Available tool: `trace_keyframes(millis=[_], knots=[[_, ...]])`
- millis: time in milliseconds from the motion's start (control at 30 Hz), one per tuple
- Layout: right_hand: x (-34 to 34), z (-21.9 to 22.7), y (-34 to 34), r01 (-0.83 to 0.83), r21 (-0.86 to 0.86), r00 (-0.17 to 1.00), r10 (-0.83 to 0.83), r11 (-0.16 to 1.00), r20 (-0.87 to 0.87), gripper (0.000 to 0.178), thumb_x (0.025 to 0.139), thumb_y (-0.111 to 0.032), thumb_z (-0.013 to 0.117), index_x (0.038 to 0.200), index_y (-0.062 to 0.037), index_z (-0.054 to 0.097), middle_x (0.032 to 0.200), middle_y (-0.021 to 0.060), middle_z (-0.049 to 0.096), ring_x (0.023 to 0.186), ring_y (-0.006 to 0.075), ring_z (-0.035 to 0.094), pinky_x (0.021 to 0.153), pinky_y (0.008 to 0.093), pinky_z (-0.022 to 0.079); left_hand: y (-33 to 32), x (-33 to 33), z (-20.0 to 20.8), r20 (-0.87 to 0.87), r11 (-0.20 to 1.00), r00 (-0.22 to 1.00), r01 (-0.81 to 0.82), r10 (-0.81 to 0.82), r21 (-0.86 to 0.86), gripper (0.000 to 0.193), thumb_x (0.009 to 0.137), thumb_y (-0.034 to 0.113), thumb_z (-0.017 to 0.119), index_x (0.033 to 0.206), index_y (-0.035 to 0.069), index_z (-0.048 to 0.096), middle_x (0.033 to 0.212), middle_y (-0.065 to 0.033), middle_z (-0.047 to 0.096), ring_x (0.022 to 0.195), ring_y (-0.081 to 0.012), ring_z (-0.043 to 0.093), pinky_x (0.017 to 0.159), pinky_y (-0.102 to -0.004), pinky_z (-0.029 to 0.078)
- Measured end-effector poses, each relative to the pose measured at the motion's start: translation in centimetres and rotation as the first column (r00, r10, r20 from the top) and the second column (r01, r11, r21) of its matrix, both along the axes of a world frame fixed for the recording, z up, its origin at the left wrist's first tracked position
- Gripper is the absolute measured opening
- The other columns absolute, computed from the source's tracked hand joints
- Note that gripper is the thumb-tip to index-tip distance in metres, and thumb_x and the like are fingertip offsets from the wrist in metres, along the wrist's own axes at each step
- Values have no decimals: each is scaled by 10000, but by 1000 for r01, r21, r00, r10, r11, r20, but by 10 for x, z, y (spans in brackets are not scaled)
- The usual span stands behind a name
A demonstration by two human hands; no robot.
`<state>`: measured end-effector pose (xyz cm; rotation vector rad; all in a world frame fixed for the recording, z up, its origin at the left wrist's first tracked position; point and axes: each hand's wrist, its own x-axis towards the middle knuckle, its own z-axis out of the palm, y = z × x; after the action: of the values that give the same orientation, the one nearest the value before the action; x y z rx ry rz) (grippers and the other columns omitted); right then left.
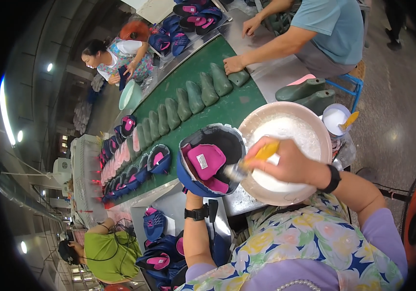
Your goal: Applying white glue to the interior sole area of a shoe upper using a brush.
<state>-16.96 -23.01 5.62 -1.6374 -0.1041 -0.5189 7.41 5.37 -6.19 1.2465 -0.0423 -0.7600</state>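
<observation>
My left hand holds up a blue shoe upper with a bright pink lining and a grey inner edge; the shoe upper hides most of the fingers. In my right hand is a brush with a yellow handle, its pale bristles at the upper's right edge. Below that hand stands a wide, pale pink basin of white liquid, with white residue on its inner wall.
A green conveyor belt carries a row of dark green shoe lasts and several blue uppers. At right sits a small tub with a yellow-handled brush. More uppers lie lower left. Co-workers sit across and at left; one person's hand touches a last.
</observation>
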Motion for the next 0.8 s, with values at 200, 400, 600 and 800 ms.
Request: trace_keyframes(millis=[200,400,600,800], knots=[[15,-24,8,-29,-151,991,8,988,-134,142,891,-153,736,954,-44,671,840,101,708,746,217,702,695,313,537,27,2,-9,33,995,995,-95,96,-21,384,1064,206,443,1427,83,462,1240,-107,630,1146,-255,628,972,-436,538],[30,-11,17,178,88,983,-181,980,25,127,885,-82,749,957,-11,672,894,89,734,796,146,696,730,273,536,55,32,-21,38,977,978,-201,204,-71,384,1066,203,438,1431,86,458,1240,-109,629,1149,-256,626,974,-437,537],[64,-3,39,-188,-240,978,160,952,-131,158,894,-116,735,1014,-44,662,960,116,712,876,225,701,774,320,538,38,48,-52,37,954,959,-274,280,-124,385,1068,200,432,1435,89,455,1241,-110,628,1152,-257,624,975,-438,536],[43,-28,-18,262,-349,928,-334,900,-165,100,888,-54,707,956,1,659,892,112,691,837,221,680,764,304,519,84,107,-53,57,888,902,-408,428,-212,385,1070,197,427,1439,91,451,1241,-112,627,1154,-258,622,976,-439,535]])
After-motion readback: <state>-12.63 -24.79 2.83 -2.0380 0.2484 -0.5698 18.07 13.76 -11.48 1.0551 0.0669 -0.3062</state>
